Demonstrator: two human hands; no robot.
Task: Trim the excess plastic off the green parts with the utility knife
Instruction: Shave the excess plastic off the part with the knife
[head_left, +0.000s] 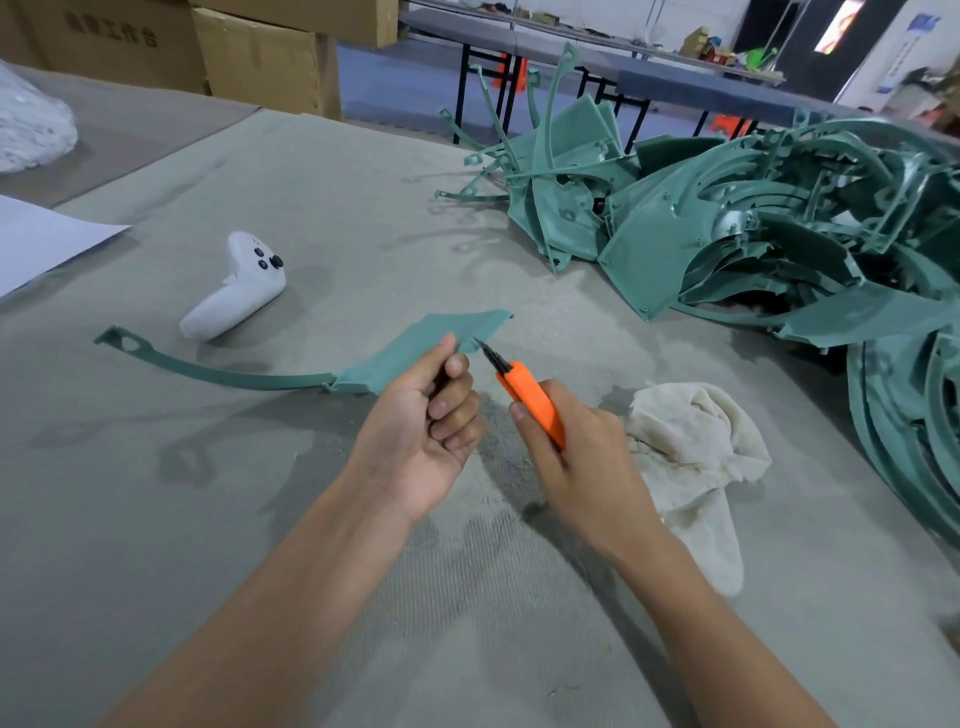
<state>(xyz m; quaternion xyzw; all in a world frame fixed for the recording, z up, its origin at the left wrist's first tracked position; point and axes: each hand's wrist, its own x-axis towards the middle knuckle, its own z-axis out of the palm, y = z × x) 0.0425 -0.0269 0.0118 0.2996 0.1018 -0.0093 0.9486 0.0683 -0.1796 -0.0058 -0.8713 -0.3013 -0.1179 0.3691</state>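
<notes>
My left hand (431, 415) pinches the near edge of a green plastic part (405, 348), a flat curved plate with a long thin arm reaching left to a looped end. My right hand (571, 457) grips an orange utility knife (530, 395). Its dark blade tip touches the plate's edge just right of my left thumb. The part is lifted slightly above the grey cloth-covered table (208, 519).
A big heap of green parts (753, 234) fills the right side of the table. A crumpled white rag (691, 447) lies right of my right hand. A white game controller (239, 286) sits to the left, a white sheet (41, 239) at the far left, cardboard boxes (208, 47) behind.
</notes>
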